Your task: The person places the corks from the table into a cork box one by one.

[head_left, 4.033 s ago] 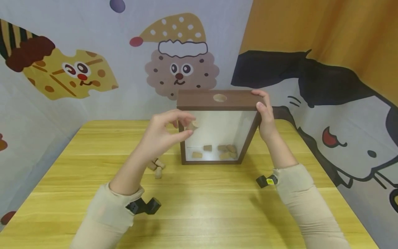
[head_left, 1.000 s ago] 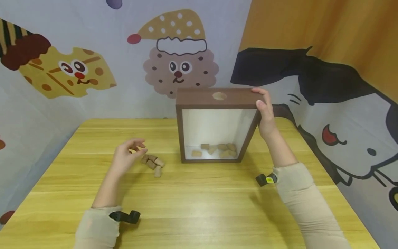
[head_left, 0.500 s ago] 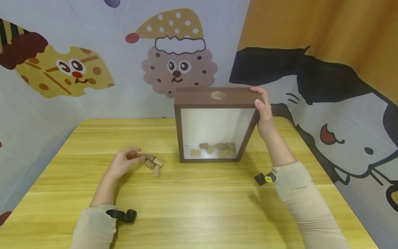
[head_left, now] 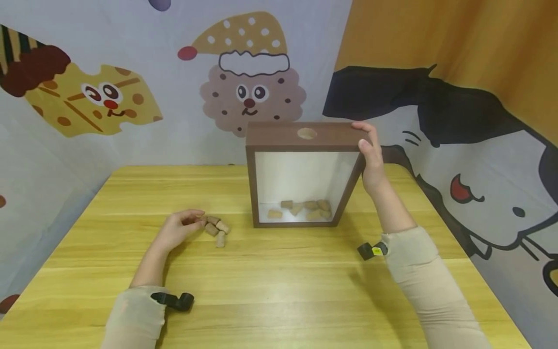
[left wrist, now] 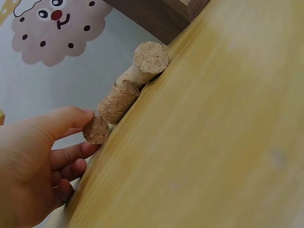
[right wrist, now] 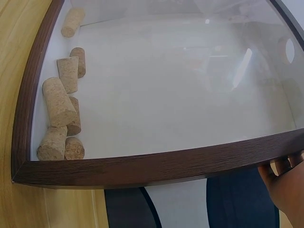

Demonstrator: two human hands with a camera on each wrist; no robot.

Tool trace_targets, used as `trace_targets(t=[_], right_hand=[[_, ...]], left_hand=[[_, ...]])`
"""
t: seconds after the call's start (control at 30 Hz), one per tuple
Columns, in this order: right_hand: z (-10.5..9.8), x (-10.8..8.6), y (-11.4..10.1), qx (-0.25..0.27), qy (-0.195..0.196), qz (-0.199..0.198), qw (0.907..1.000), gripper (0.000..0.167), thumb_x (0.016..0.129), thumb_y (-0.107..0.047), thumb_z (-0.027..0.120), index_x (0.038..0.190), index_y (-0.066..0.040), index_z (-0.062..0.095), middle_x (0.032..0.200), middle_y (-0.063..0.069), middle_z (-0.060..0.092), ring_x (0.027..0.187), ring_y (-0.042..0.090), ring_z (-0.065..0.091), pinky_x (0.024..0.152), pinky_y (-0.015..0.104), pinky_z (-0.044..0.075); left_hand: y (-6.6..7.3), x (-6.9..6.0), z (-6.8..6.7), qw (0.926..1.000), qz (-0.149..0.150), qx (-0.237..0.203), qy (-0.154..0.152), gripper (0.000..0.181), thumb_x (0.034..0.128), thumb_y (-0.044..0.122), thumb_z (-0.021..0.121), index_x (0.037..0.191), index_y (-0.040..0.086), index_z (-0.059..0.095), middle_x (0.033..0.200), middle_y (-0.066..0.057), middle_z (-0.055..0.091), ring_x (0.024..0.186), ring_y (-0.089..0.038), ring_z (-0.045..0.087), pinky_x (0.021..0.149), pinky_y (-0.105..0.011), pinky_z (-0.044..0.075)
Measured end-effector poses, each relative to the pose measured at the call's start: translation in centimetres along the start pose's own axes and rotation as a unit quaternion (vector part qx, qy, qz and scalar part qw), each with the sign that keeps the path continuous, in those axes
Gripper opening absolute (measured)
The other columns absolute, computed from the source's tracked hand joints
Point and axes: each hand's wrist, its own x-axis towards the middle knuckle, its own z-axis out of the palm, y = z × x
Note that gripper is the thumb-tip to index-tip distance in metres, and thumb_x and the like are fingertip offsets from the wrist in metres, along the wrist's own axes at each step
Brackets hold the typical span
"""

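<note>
My left hand [head_left: 176,230] is at the left end of a small pile of corks [head_left: 211,229] on the table. In the left wrist view its thumb and a finger pinch an end cork [left wrist: 96,130], beside two more corks [left wrist: 118,102]. With my right hand [head_left: 372,162] I grip the top right corner of an upright brown frame box [head_left: 279,137], which has a round hole in its top and a clear front. Several corks [right wrist: 59,102] lie along the bottom inside the box, seen in the right wrist view.
The wooden table [head_left: 261,291] carries the pile to the left of the box. Behind it hangs a cloth [head_left: 174,140] printed with cartoon figures. A small black device [head_left: 176,301] sits at the left cuff, another [head_left: 370,250] at the right cuff.
My left hand has gone from the box's front, where it held a cork, down left to the pile, and closed on another cork. One more cork lies inside the box. My right hand stayed.
</note>
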Motion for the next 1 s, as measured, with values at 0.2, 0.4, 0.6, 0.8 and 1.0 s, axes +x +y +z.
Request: trace_targets(t=[0.2, 0.4, 0.6, 0.8, 1.0], right_hand=[[-0.1, 0.0, 0.0, -0.005, -0.006, 0.008, 0.9999, 0.045, 0.09, -0.044, 0.05, 0.128, -0.018, 0.051, 0.126, 0.006, 0.046, 0.116, 0.028, 0.037, 0.093, 0.035, 0.026], [0.0, 0.0, -0.2, 0.005, -0.004, 0.002, 1.0, 0.043, 0.09, -0.042, 0.051, 0.127, -0.02, 0.052, 0.125, 0.008, 0.046, 0.114, 0.027, 0.039, 0.091, 0.035, 0.028], [0.0, 0.0, -0.1, 0.004, -0.004, 0.003, 1.0, 0.043, 0.09, -0.041, 0.05, 0.126, -0.018, 0.052, 0.124, 0.007, 0.047, 0.113, 0.026, 0.039, 0.091, 0.034, 0.028], [-0.2, 0.0, 0.1, 0.008, -0.007, 0.006, 0.9999, 0.043, 0.091, -0.041, 0.05, 0.126, -0.017, 0.051, 0.124, 0.007, 0.046, 0.113, 0.026, 0.039, 0.091, 0.034, 0.028], [-0.1, -0.1, 0.1, 0.0, -0.008, 0.001, 1.0, 0.044, 0.09, -0.043, 0.05, 0.127, -0.019, 0.051, 0.125, 0.007, 0.047, 0.114, 0.028, 0.039, 0.091, 0.035, 0.028]], left_hand=[[0.3, -0.2, -0.2, 0.9995, 0.004, -0.021, 0.022, 0.033, 0.0896, 0.007, 0.067, 0.12, -0.005, 0.062, 0.097, -0.016, 0.065, 0.086, -0.02, 0.059, 0.071, -0.022, 0.049], [1.4, -0.1, -0.5, 0.9982, 0.0, -0.034, 0.049, 0.033, 0.0903, 0.008, 0.066, 0.121, -0.002, 0.062, 0.098, -0.016, 0.063, 0.087, -0.022, 0.054, 0.068, -0.026, 0.049], [3.6, -0.2, -1.0, 0.9954, 0.025, -0.034, 0.085, 0.032, 0.0915, 0.014, 0.066, 0.12, 0.002, 0.063, 0.1, -0.014, 0.061, 0.088, -0.019, 0.053, 0.067, -0.026, 0.049], [7.3, -0.7, -1.1, 0.991, 0.069, -0.043, 0.106, 0.028, 0.0908, 0.011, 0.067, 0.117, 0.001, 0.064, 0.1, -0.014, 0.061, 0.086, -0.014, 0.053, 0.068, -0.02, 0.044], [13.2, -1.7, -0.7, 0.9844, 0.108, -0.062, 0.124, 0.024, 0.087, -0.001, 0.067, 0.11, -0.007, 0.065, 0.095, -0.014, 0.063, 0.081, -0.015, 0.051, 0.064, -0.022, 0.042]])
